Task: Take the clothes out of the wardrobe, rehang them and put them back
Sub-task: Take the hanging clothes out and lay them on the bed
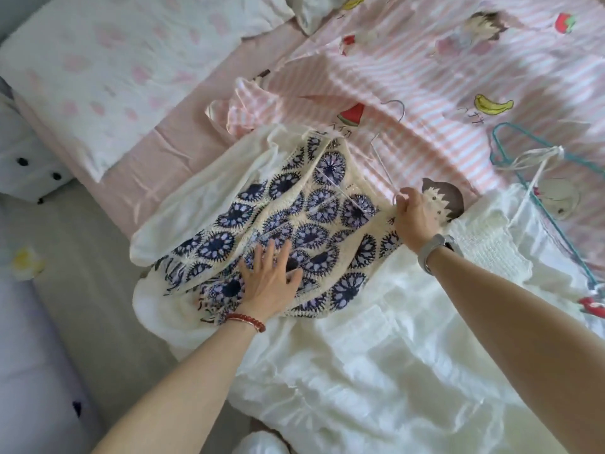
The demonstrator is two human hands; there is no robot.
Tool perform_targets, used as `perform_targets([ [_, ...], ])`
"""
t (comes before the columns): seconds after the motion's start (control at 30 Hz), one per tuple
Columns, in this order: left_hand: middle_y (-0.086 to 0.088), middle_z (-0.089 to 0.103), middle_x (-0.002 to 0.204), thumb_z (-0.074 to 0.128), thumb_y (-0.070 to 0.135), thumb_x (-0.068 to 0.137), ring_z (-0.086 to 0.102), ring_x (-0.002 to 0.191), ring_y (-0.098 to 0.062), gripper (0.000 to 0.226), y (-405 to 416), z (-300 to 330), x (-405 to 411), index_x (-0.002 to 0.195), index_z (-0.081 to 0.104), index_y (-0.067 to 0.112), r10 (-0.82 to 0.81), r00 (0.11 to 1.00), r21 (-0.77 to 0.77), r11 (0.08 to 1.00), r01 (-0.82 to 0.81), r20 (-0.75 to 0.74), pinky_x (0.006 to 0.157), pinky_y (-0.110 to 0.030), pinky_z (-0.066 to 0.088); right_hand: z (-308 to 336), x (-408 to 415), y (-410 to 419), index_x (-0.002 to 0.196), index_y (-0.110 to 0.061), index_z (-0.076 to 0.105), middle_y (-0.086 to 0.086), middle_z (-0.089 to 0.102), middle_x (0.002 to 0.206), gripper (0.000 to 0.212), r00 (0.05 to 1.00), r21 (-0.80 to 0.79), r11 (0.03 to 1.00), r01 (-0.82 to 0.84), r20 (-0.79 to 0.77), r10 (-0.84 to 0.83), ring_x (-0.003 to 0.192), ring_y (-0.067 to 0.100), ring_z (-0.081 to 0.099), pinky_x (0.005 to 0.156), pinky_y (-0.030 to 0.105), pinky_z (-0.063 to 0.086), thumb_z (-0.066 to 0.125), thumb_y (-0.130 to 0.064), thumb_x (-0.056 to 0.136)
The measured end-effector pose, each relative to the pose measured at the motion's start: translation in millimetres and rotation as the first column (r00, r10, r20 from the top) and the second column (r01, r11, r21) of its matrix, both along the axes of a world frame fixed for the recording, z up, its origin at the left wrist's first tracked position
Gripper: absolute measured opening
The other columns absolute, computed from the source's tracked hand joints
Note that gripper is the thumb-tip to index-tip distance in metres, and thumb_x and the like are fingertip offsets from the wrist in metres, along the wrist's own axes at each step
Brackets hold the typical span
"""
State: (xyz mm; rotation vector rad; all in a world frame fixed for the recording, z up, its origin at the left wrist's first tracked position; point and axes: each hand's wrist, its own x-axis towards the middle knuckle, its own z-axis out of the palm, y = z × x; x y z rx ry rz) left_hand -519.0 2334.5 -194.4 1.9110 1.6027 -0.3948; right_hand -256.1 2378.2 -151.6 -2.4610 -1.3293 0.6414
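A cream cardigan with blue and purple crochet circles lies spread on the bed, on top of a white garment and just below the pink striped quilt. The left hand lies flat on the cardigan's lower part, fingers spread, gripping nothing. The right hand, at the cardigan's right edge, pinches the end of a silver wire hanger whose hook rests on the quilt above the cardigan. A teal hanger lies well to the right of the cardigan
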Motion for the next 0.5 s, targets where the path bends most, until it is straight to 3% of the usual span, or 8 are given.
perform_targets([
  [0.07, -0.002, -0.015, 0.155, 0.017, 0.057, 0.094, -0.013, 0.142, -0.028, 0.063, -4, -8, 2, 0.144, -0.013, 0.036, -0.019, 1.0, -0.029, 0.999, 0.019, -0.022, 0.109, -0.057, -0.011, -9, 4, -6, 0.139, -0.012, 0.026, 0.015, 0.038, 0.139, 0.043, 0.999, -0.13, 0.991, -0.04, -0.023, 0.038, 0.125, 0.032, 0.036, 0.098, 0.047, 0.035, 0.03, -0.026, 0.099],
  [0.13, -0.002, -0.014, 0.155, 0.016, 0.056, 0.094, -0.011, 0.142, -0.028, 0.062, -6, -11, 4, 0.145, -0.013, 0.035, -0.031, 0.998, -0.035, 0.999, 0.029, -0.048, 0.108, -0.056, -0.012, -13, 3, -14, 0.144, -0.016, 0.016, 0.01, 0.025, 0.149, 0.049, 0.996, -0.161, 0.983, -0.088, -0.01, 0.087, 0.136, 0.031, 0.021, 0.109, 0.052, 0.021, 0.03, -0.029, 0.098],
  [0.27, -0.003, -0.006, 0.157, 0.019, 0.049, 0.097, -0.006, 0.143, -0.027, 0.057, -4, 4, 6, 0.147, -0.003, 0.033, 0.002, 1.0, 0.046, 0.999, 0.0, -0.03, 0.111, -0.056, -0.007, -6, -9, -39, 0.146, -0.014, 0.015, 0.007, 0.017, 0.153, 0.052, 0.977, -0.104, 0.973, -0.204, 0.047, 0.21, 0.142, 0.024, 0.009, 0.114, 0.048, 0.013, 0.03, -0.027, 0.098],
  [0.5, -0.005, 0.017, 0.154, 0.037, 0.031, 0.096, 0.014, 0.142, -0.021, 0.05, -40, 59, -9, 0.144, 0.025, 0.02, 0.04, 0.991, 0.385, 0.919, -0.087, 0.128, 0.112, -0.054, 0.002, 35, -71, -109, 0.144, -0.013, 0.023, 0.008, 0.026, 0.15, 0.048, 0.952, 0.047, 0.951, -0.304, -0.017, 0.306, 0.141, 0.024, 0.015, 0.116, 0.041, 0.012, 0.033, -0.021, 0.098],
])
